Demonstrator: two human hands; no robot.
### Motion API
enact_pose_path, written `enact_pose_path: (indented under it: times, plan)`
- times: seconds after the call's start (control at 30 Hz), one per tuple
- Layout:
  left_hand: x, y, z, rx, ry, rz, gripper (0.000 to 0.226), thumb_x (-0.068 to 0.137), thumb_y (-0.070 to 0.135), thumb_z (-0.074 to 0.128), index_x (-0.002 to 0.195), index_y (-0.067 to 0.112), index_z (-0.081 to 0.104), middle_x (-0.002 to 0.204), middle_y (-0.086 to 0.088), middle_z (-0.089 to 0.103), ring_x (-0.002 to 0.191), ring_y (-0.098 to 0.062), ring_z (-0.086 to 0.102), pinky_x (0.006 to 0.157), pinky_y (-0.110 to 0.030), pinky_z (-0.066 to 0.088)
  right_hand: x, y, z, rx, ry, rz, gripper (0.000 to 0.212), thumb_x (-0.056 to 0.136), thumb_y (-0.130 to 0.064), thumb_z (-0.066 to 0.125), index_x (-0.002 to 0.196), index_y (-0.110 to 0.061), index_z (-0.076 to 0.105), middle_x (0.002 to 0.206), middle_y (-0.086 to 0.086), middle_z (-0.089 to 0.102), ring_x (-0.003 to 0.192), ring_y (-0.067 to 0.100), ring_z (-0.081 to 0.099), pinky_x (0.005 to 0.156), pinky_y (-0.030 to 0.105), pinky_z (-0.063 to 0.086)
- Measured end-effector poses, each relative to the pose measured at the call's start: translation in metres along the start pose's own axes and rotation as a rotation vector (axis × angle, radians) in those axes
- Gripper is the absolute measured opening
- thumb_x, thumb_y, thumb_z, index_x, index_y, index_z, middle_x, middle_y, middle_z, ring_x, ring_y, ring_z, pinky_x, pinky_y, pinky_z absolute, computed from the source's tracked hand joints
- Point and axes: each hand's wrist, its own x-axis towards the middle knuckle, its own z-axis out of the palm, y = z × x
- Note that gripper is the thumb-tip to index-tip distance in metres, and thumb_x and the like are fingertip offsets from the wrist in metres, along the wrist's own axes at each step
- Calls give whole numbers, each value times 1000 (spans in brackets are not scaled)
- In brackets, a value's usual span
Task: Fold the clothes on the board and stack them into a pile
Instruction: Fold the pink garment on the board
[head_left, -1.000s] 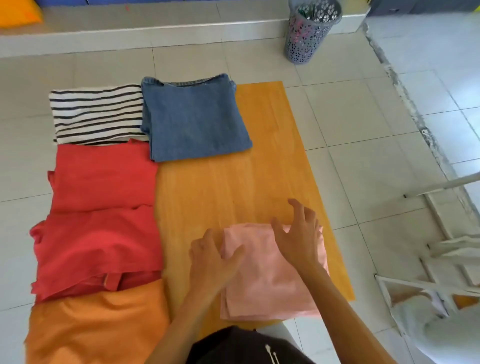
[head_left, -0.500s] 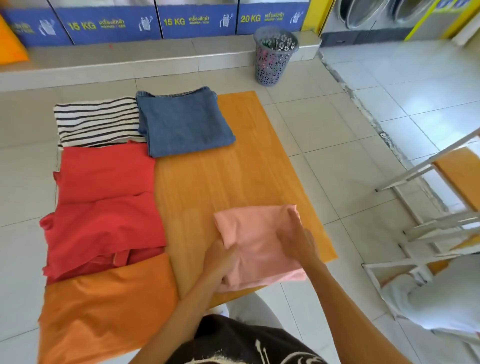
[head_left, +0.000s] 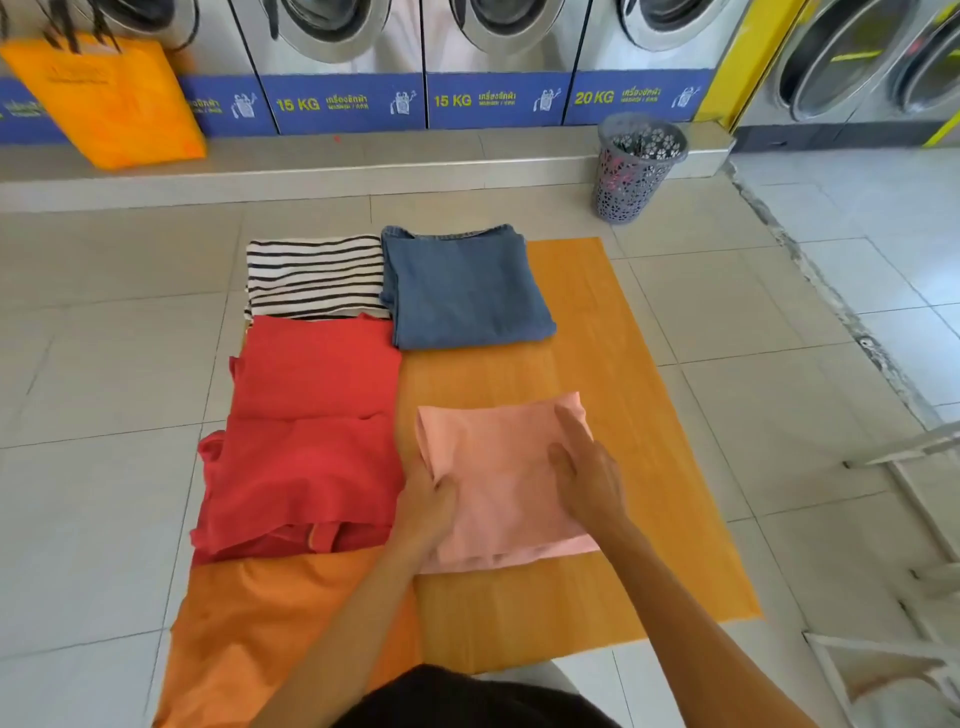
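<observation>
A folded pink cloth (head_left: 498, 483) lies on the near middle of the orange wooden board (head_left: 613, 364). My left hand (head_left: 426, 501) grips its left edge, thumb on top and fingers tucked beneath. My right hand (head_left: 587, 475) holds its right edge, with thumb and forefinger lying on top and the other fingers hidden. Folded blue jeans (head_left: 467, 291) sit at the board's far end beside a striped top (head_left: 317, 278). Red garments (head_left: 311, 431) and an orange cloth (head_left: 270, 623) lie spread along the board's left side.
The board lies on a tiled floor. A grey perforated basket (head_left: 636, 169) stands beyond it by a raised step. Washing machines (head_left: 498, 57) line the back, and an orange bag (head_left: 111, 98) sits at the far left. White metal framing (head_left: 914, 452) stands at the right.
Both hands have taken hold of the pink cloth's side edges and shifted it away from me along the board. The view has tilted up to the washing machines.
</observation>
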Motion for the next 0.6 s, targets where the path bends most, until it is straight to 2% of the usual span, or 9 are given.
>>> enact_pose_path:
  times: [0.07,0.13,0.2,0.3,0.37,0.43,0.5,0.53,0.6]
  plan:
    - [20,15,-15,37,82,55,82,92,8,49,158,30,7,157,9,34,130,-19,47,103,-27,36,27,-16,1,0,24,-49,56,101,-29,50,153,-40,33,107,15,66,95,35,62,77,37,48]
    - [39,33,-23,92,102,130,88,92,1,47,159,36,2,149,23,27,121,-8,46,96,-19,33,53,-29,1,-2,43,-62,56,101,-29,49,153,-42,32,102,15,66,91,36,61,77,39,49]
    - [61,46,-29,137,85,231,90,89,-6,41,158,42,8,143,33,25,125,1,43,104,-19,34,78,-39,2,-5,47,-57,55,102,-32,46,153,-45,30,98,11,64,87,33,60,75,38,48]
    - [97,52,-29,190,74,356,96,81,-16,35,156,42,20,156,40,15,147,7,22,121,-23,21,113,-44,7,-22,36,-43,54,103,-34,44,153,-46,29,96,5,57,83,25,53,73,34,42]
    - [118,50,-25,215,56,317,92,82,-15,35,155,41,27,157,35,21,147,1,26,120,-19,22,130,-39,16,-31,8,-26,54,103,-35,43,153,-48,27,96,6,57,84,26,56,74,35,44]
    - [131,45,-19,250,29,180,85,87,-9,36,153,46,28,156,23,32,142,-13,41,111,-18,29,141,-28,27,-46,-51,4,55,102,-37,42,151,-54,22,98,8,59,86,30,60,77,39,49]
    - [139,38,-16,260,0,36,82,91,-2,35,151,52,25,151,4,48,126,-26,56,105,-29,43,146,-17,35,-62,-108,30,57,102,-39,41,149,-59,16,97,9,59,86,33,60,80,43,52]
    - [142,34,-16,249,-7,-2,82,91,0,35,150,56,24,148,0,52,119,-28,60,102,-36,48,147,-13,37,-69,-119,40,57,101,-40,41,148,-60,16,96,9,59,85,33,60,80,44,53]
    - [146,32,-17,225,-29,-12,85,88,2,35,147,61,22,148,9,51,117,-31,62,99,-44,51,150,-9,38,-81,-116,43,56,101,-41,42,148,-58,19,93,7,59,83,32,59,77,43,53]
